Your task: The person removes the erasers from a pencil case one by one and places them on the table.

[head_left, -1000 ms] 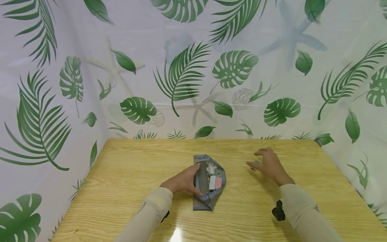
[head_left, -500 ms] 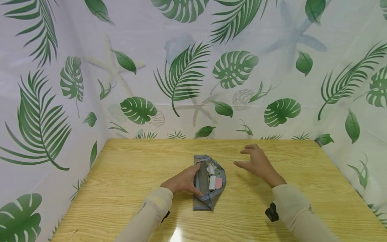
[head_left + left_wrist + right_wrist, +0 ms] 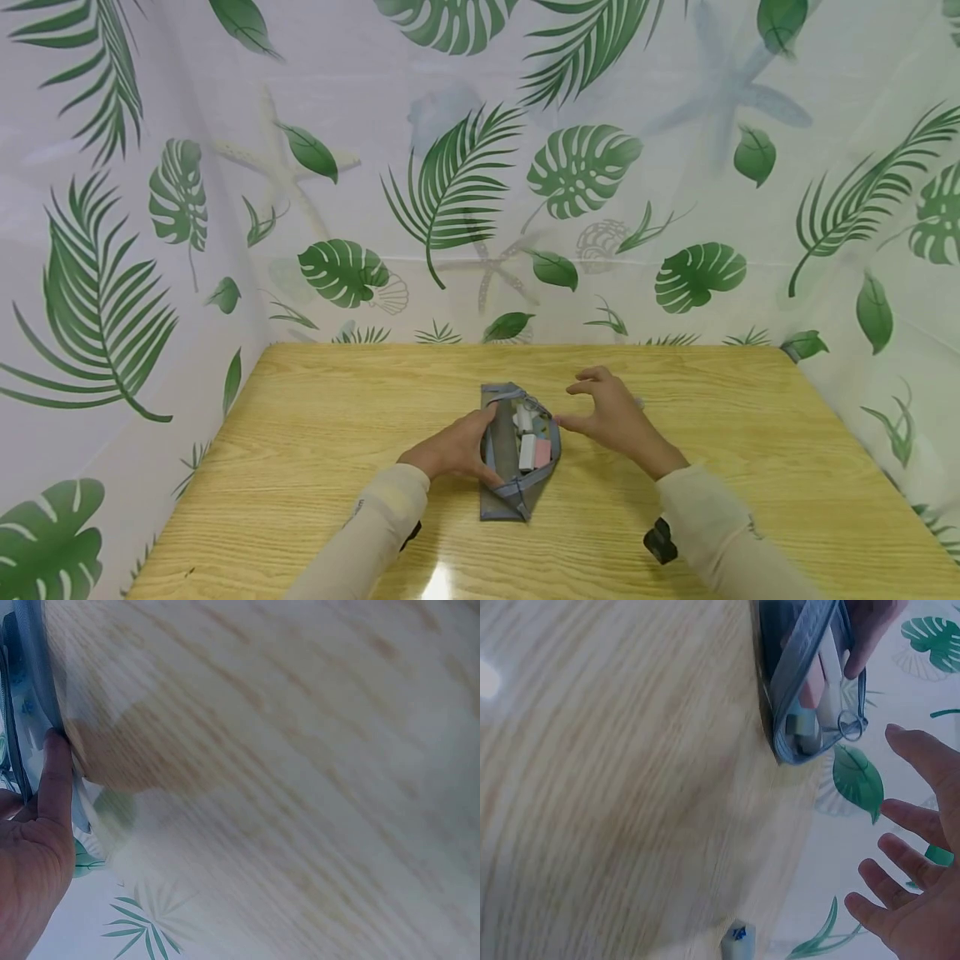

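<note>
A grey-blue zip pencil case (image 3: 498, 500) lies on the table with its mouth gaping. Inside it are a white block (image 3: 527, 452), a pink block (image 3: 542, 454) and other small pieces. My left hand (image 3: 453, 446) holds the case from its left side, thumb at the near part of the rim and a finger at the far part. My right hand (image 3: 615, 417) hovers at the case's right side, fingers spread and holding nothing. Its thumb tip overlaps the right rim in the head view. In the right wrist view, the zip's ring (image 3: 850, 725) shows near those fingertips.
A small pale piece with a blue mark (image 3: 739, 941) lies on the wooden table (image 3: 337, 400), mostly hidden behind my right hand in the head view. A leaf-printed white sheet (image 3: 465, 317) hangs behind the table and along its sides.
My right hand has moved left from beside the small pale piece to the right rim of the case. The left hand and the case have stayed in place.
</note>
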The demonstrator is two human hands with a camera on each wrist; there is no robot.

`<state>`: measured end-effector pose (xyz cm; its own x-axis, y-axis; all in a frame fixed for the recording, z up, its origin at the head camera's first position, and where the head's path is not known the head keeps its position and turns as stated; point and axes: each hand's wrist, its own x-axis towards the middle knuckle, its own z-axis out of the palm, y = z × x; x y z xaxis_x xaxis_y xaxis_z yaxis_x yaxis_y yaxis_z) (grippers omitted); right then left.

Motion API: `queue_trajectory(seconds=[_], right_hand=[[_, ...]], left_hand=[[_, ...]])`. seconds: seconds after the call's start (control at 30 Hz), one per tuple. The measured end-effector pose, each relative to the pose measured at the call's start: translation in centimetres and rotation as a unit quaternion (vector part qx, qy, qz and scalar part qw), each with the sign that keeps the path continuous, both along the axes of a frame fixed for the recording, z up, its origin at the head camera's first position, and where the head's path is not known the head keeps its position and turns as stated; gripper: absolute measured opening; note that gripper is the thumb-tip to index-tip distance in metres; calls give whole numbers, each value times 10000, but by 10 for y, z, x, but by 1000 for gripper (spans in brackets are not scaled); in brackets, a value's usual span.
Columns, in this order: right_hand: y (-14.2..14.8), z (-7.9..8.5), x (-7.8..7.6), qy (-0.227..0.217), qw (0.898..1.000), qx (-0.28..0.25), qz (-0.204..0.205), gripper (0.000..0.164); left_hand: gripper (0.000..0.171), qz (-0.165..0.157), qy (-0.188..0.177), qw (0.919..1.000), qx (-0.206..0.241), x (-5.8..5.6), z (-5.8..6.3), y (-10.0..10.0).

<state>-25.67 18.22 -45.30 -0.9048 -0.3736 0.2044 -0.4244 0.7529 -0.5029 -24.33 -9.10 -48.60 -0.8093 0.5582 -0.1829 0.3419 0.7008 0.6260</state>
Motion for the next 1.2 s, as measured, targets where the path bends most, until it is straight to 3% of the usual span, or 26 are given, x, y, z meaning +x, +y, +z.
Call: queue_trajectory(seconds=[0.67, 0.9, 1.2], right_hand=[[-28, -8, 14, -135, 9991, 185, 343, 49], [-31, -12, 19, 2, 9981, 363, 501, 48], [-37, -12, 24, -285, 9960, 452, 722, 50]], left_hand=[[120, 107, -125, 9998, 128, 1, 5, 1], [120, 80, -74, 9998, 155, 2, 5, 1], [119, 94, -73, 9998, 147, 2, 3, 1]])
